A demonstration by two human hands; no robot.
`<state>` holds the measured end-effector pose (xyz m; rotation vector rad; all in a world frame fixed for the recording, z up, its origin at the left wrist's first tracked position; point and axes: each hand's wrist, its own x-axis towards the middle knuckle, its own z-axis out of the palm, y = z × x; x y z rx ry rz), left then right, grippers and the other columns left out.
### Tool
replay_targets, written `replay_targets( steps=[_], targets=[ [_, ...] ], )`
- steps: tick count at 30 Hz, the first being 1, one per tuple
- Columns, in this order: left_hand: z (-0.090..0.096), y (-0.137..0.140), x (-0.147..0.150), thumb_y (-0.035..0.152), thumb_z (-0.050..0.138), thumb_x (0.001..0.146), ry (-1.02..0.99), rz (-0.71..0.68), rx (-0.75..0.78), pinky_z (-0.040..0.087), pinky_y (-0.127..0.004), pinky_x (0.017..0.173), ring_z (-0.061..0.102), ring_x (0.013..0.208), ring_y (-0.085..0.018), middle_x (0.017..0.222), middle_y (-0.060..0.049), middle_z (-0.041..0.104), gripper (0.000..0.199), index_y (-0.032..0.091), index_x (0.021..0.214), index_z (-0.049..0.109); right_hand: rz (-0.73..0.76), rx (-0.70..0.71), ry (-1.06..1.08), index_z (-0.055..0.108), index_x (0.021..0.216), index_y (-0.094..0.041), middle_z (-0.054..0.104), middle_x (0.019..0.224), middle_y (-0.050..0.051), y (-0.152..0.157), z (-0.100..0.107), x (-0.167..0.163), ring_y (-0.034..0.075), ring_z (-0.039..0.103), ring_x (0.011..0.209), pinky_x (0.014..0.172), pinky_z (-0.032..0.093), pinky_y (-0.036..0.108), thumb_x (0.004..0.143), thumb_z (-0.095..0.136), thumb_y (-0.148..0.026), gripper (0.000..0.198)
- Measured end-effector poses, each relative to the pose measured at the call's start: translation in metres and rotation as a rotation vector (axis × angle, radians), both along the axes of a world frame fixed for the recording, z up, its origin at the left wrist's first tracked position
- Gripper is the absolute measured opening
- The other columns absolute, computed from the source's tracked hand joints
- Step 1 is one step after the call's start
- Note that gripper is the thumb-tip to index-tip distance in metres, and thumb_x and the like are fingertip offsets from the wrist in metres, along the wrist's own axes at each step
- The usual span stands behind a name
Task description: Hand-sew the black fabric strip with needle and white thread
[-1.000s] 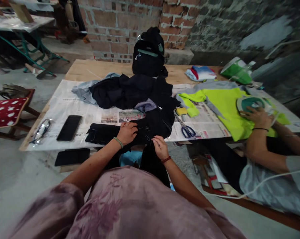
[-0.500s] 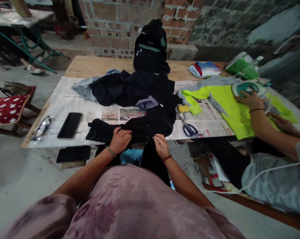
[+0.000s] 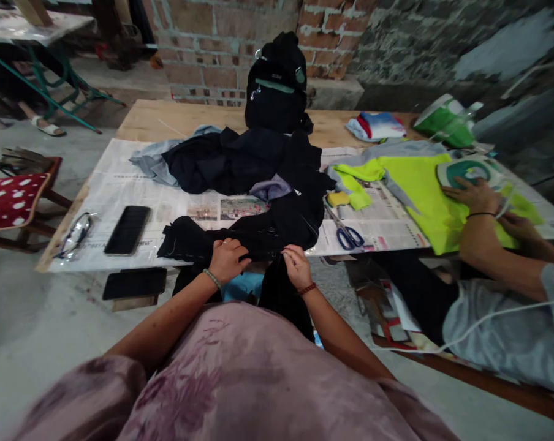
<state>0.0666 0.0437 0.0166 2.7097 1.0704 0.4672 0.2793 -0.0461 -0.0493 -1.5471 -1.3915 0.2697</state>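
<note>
A black garment (image 3: pixel 288 217) lies bunched along the front edge of the table, with pale stitches or thread showing on it. My left hand (image 3: pixel 228 262) is closed on its near edge, fingers curled over the cloth. My right hand (image 3: pixel 297 267) pinches the same edge a little further right; whether a needle is between the fingertips is too small to tell. Blue-handled scissors (image 3: pixel 348 236) rest to the right of the garment, beside a yellow sponge-like block (image 3: pixel 338 198). Behind it, more dark clothing (image 3: pixel 226 160) is heaped.
On the newspaper-covered table (image 3: pixel 106 177) are a phone (image 3: pixel 127 229) and glasses (image 3: pixel 77 236) at left, and a black backpack (image 3: pixel 277 92) behind. At right, a co-worker's hand (image 3: pixel 477 197) holds an iron (image 3: pixel 465 170) on a neon-yellow garment (image 3: pixel 415 190). A second phone (image 3: pixel 134 283) lies below the table edge.
My left hand has shifted slightly right and down along the cloth. My right hand keeps its pinch. The co-worker's iron has moved a little to the right.
</note>
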Motion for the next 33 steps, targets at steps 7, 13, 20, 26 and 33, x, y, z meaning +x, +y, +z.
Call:
replay_targets(
  steps=[7, 13, 20, 26, 33],
  targets=[
    [0.005, -0.005, 0.001, 0.021, 0.051, 0.080, -0.027, -0.160, 0.032, 0.027, -0.042, 0.087, 0.053, 0.082, -0.018, 0.084, -0.004, 0.063, 0.013, 0.022, 0.079, 0.065, -0.009, -0.014, -0.007, 0.064, 0.086, -0.018, 0.058, 0.097, 0.009, 0.000, 0.000, 0.000, 0.017, 0.053, 0.095, 0.088, 0.045, 0.037, 0.086, 0.041, -0.028, 0.025],
    [-0.001, -0.007, -0.001, 0.022, 0.047, 0.083, 0.031, -0.179, 0.096, 0.029, -0.041, 0.081, 0.053, 0.078, -0.020, 0.076, -0.005, 0.061, 0.020, 0.023, 0.088, 0.066, -0.006, 0.001, -0.013, 0.064, 0.085, -0.018, 0.058, 0.096, 0.009, 0.000, 0.001, 0.000, 0.017, 0.054, 0.095, 0.087, 0.045, 0.036, 0.086, 0.041, -0.028, 0.025],
    [-0.006, -0.006, -0.005, 0.025, 0.051, 0.082, -0.091, -0.168, 0.020, 0.032, -0.041, 0.089, 0.054, 0.086, -0.019, 0.090, -0.005, 0.064, 0.015, 0.022, 0.081, 0.066, -0.008, -0.021, 0.038, 0.064, 0.084, -0.018, 0.058, 0.096, 0.009, -0.001, 0.002, -0.001, 0.017, 0.053, 0.094, 0.088, 0.044, 0.036, 0.085, 0.043, -0.029, 0.024],
    [-0.012, 0.015, 0.001, 0.022, 0.049, 0.082, -0.244, -0.049, -0.252, 0.045, -0.030, 0.078, 0.059, 0.083, -0.016, 0.088, -0.006, 0.065, 0.019, 0.018, 0.090, 0.065, -0.011, -0.094, 0.222, 0.064, 0.075, -0.017, 0.057, 0.091, 0.007, 0.006, 0.007, 0.003, 0.015, 0.055, 0.088, 0.083, 0.047, 0.031, 0.083, 0.045, -0.036, 0.028],
    [-0.006, 0.038, 0.010, 0.035, 0.055, 0.076, -0.292, 0.079, -0.678, 0.043, -0.024, 0.063, 0.055, 0.064, -0.013, 0.065, 0.001, 0.060, 0.022, 0.016, 0.071, 0.065, 0.044, -0.170, 0.445, 0.064, 0.077, -0.016, 0.054, 0.095, 0.005, 0.013, 0.006, 0.010, 0.010, 0.057, 0.072, 0.073, 0.052, 0.027, 0.079, 0.049, -0.042, 0.030]
  ],
)
